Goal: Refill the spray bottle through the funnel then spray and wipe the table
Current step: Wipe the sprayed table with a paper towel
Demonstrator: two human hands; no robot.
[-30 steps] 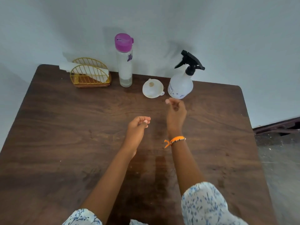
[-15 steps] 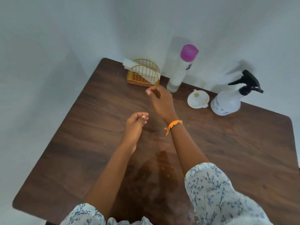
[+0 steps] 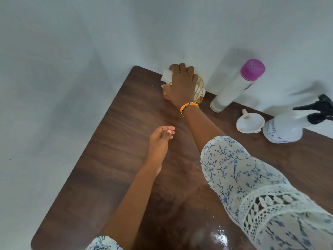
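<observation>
Left hand [image 3: 160, 139] idles loose-curled, holding nothing, short of gold wire napkin holder [image 3: 199, 91]; right hand [image 3: 182, 85] is nearer, draped over holder, fingers on white paper napkins [image 3: 164, 77], pinch unclear; right of holder: white plastic funnel [image 3: 249, 122], then white spray bottle with black trigger [image 3: 286, 129]

The person wears a white top with little blue flowers and twigs. The right sleeve [image 3: 252, 181] has a band of white lace with holes. An orange bracelet [image 3: 189, 106] with dark and white beads circles the right wrist.
</observation>
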